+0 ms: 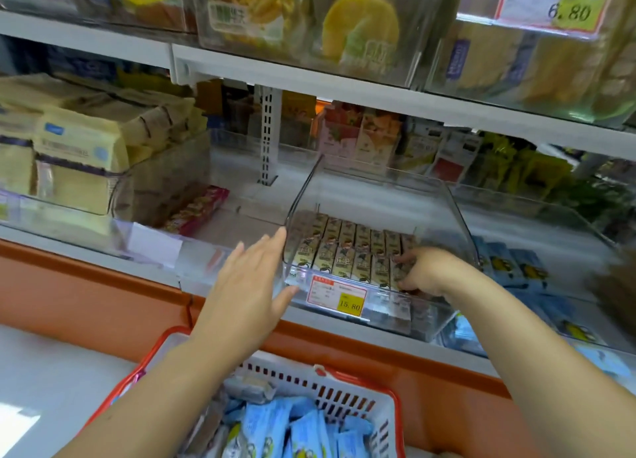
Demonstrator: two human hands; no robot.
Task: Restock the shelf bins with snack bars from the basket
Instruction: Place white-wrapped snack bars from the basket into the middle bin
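Placement step, apparently: right hand, fingers curled on snack bars at front right of clear shelf bin; left hand spread flat at bin's left wall; basket below holds blue packs; next move likely calls for release and a reach down.

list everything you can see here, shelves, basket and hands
clear bin: one, transparent, middle of lower shelf
snack bars: many, cream and brown, in rows inside the clear bin
price tag: one, red and yellow, reads 15.80, on the bin's front
basket: one, red and white, bottom centre
blue packets: many, blue, in the basket
cream bags: several, cream, left bin
red pack: one, red, lying left of the clear bin
yellow packs: several, yellow, upper shelf
left hand: one, open, at the bin's left wall
right hand: one, inside the bin, fingers curled on front-row bars
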